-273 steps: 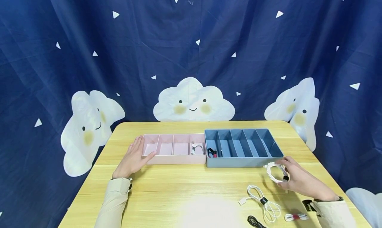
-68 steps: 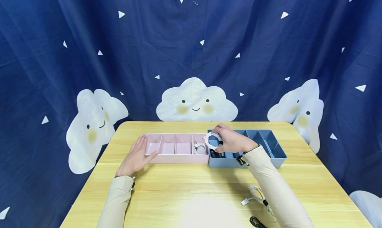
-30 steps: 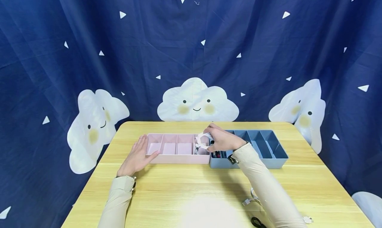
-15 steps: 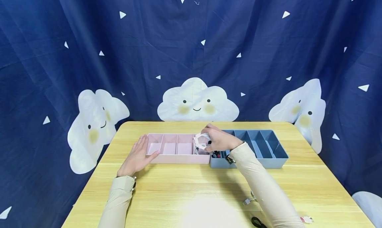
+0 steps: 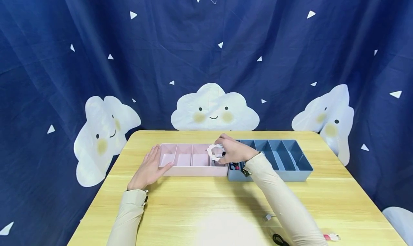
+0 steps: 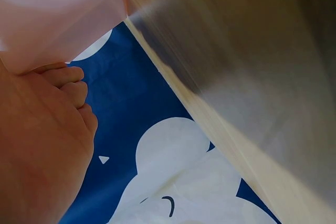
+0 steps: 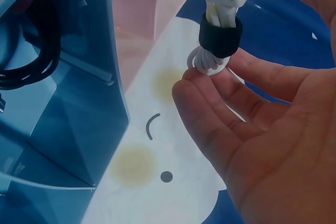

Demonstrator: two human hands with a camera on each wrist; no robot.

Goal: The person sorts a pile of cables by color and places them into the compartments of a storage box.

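My right hand (image 5: 235, 151) holds a coiled white charging cable (image 5: 212, 153) over the right-hand compartment of a pink divided box (image 5: 193, 171). In the right wrist view, the thumb and fingers pinch the coil beside its black strap (image 7: 220, 35). Part of another white cable shows beneath, inside that compartment. My left hand (image 5: 147, 170) rests against the pink box's left end, fingers straight along the wall and thumb at the front corner. A blue divided box (image 5: 274, 175) adjoins on the right; a black cable (image 7: 47, 51) lies in its compartment.
On the table's (image 5: 180, 210) near right lie a white USB plug (image 5: 268, 217), a black cable (image 5: 279, 240) and a white cable with a red strap (image 5: 332, 236), all partly covered by the right sleeve. A blue cloud-print curtain (image 5: 155, 59) hangs behind.
My right hand has carried the white cable from the table's right side across the blue box to above the pink one, edging left over the last second. The left hand stays at the box's end.
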